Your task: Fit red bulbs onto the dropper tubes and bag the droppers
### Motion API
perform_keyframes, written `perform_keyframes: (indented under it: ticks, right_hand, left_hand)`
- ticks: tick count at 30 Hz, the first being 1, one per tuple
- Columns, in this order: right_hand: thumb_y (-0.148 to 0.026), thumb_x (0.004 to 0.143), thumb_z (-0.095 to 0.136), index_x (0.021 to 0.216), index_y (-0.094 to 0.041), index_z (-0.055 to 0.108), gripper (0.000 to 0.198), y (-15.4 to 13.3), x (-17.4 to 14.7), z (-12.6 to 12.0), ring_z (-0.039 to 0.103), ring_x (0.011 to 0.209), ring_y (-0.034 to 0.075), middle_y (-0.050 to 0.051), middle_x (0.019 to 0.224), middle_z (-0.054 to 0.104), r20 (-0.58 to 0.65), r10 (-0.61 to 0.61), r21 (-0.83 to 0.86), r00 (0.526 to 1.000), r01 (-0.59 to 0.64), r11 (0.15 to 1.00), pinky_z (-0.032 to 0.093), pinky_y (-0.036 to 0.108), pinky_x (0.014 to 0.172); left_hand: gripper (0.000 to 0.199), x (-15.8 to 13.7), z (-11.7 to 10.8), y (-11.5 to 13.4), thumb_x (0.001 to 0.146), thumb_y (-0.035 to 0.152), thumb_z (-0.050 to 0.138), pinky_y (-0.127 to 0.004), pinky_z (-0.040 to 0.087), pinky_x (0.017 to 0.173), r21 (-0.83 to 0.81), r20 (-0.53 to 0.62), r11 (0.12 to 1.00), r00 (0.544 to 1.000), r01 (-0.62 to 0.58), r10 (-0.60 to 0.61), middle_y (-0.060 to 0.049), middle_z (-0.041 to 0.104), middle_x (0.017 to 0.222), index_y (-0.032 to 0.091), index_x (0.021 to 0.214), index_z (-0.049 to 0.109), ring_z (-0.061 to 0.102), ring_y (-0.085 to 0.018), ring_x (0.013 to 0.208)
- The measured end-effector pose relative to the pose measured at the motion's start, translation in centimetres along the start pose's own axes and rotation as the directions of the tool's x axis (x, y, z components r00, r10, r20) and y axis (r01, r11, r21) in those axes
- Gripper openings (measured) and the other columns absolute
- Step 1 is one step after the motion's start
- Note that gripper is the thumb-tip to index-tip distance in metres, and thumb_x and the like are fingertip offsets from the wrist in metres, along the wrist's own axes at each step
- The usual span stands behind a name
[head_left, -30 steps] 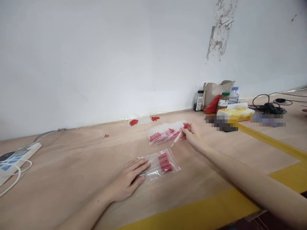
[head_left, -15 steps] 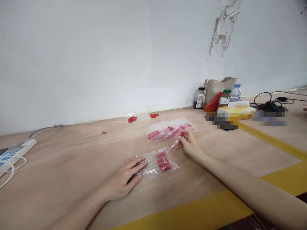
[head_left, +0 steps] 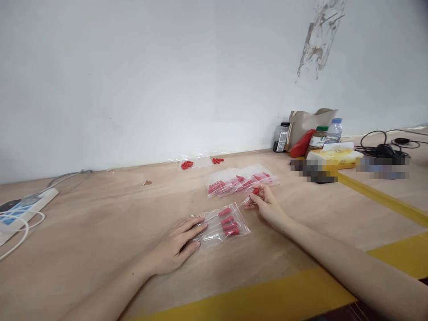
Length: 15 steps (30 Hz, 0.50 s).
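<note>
A clear zip bag (head_left: 214,240) lies flat on the table with several droppers inside, their red bulbs (head_left: 230,226) toward its red-edged mouth. My left hand (head_left: 180,243) rests on the bag's closed end, fingers stretched out and pressing it down. Just beyond the mouth, my right hand (head_left: 267,207) pinches a dropper by its red bulb (head_left: 256,191). Its clear thin tube slants down to the left, the tip at the bag's mouth; whether it is inside cannot be told. Behind my right hand lie several overlapping filled zip bags (head_left: 230,182).
Loose red bulbs (head_left: 218,160) and a bag of red bulbs (head_left: 187,165) lie near the wall. A power strip (head_left: 30,209) sits at left. To the right are a tissue pack (head_left: 334,156), jar (head_left: 317,139), bottles, a beige bag (head_left: 307,122) and black cables (head_left: 383,151).
The view has shifted slightly. One dropper inside the bag now lies farther from the others. My right hand still pinches its dropper, and my left hand stays on the bag.
</note>
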State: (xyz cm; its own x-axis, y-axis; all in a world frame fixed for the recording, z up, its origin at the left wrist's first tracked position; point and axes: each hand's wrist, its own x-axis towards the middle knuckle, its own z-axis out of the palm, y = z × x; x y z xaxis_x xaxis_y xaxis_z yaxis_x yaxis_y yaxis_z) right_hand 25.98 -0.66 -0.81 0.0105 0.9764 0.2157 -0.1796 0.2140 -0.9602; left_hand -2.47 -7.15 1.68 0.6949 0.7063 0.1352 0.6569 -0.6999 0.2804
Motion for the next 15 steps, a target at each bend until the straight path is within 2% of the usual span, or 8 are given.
perform_keyframes:
  ticks: [4,8,10,13,15]
  right_hand:
    - [-0.041,0.065,0.061,0.090,-0.024,0.033,0.041,-0.07,-0.08,-0.16,0.054,0.054,0.009,-0.006,0.071,0.045,0.005,0.014,-0.005,1.000,-0.014,1.000,0.052,0.029,0.053]
    - [-0.039,0.061,0.065,0.091,-0.025,0.032,0.047,0.00,-0.15,-0.16,0.056,0.057,0.010,-0.007,0.071,0.048,-0.031,0.011,0.043,0.999,-0.009,0.999,0.053,0.030,0.058]
    - [-0.039,0.059,0.067,0.087,-0.024,0.034,0.046,0.06,-0.29,-0.08,0.057,0.059,0.011,-0.006,0.071,0.050,-0.023,0.050,0.057,0.998,-0.049,0.997,0.052,0.031,0.061]
    - [-0.039,0.057,0.069,0.080,-0.021,0.039,0.041,0.09,-0.56,-0.06,0.058,0.061,0.011,-0.004,0.071,0.054,0.069,0.117,-0.032,0.991,-0.115,0.993,0.051,0.030,0.062]
    - [-0.037,0.057,0.069,0.076,-0.019,0.044,0.036,0.06,-0.68,-0.12,0.055,0.059,0.010,-0.003,0.069,0.055,0.160,0.114,-0.179,0.981,-0.085,0.980,0.048,0.027,0.058]
  left_hand:
    - [0.042,0.03,0.01,0.00,0.090,0.026,0.037,-0.042,0.029,0.102,-0.004,-0.009,1.000,1.000,0.002,-0.002,-0.001,0.034,0.137,0.030,0.132,0.033,0.031,-0.022,0.124]
    - [0.041,0.04,-0.01,-0.01,0.090,0.028,0.036,-0.041,0.029,0.102,0.004,0.006,1.000,1.000,0.012,-0.012,-0.001,0.033,0.138,0.030,0.131,0.033,0.030,-0.022,0.125]
    - [0.041,0.02,-0.02,-0.01,0.090,0.029,0.035,-0.041,0.028,0.102,0.015,0.013,1.000,1.000,0.018,-0.019,0.000,0.032,0.138,0.030,0.131,0.033,0.029,-0.022,0.125]
    - [0.041,-0.05,0.02,0.00,0.091,0.029,0.034,-0.041,0.027,0.103,0.025,0.018,1.000,1.000,0.016,-0.017,0.000,0.031,0.139,0.030,0.132,0.032,0.028,-0.021,0.126]
    - [0.042,-0.11,0.07,0.01,0.091,0.030,0.034,-0.041,0.027,0.103,0.021,0.017,1.000,1.000,0.021,-0.022,0.000,0.031,0.139,0.030,0.132,0.031,0.028,-0.021,0.126]
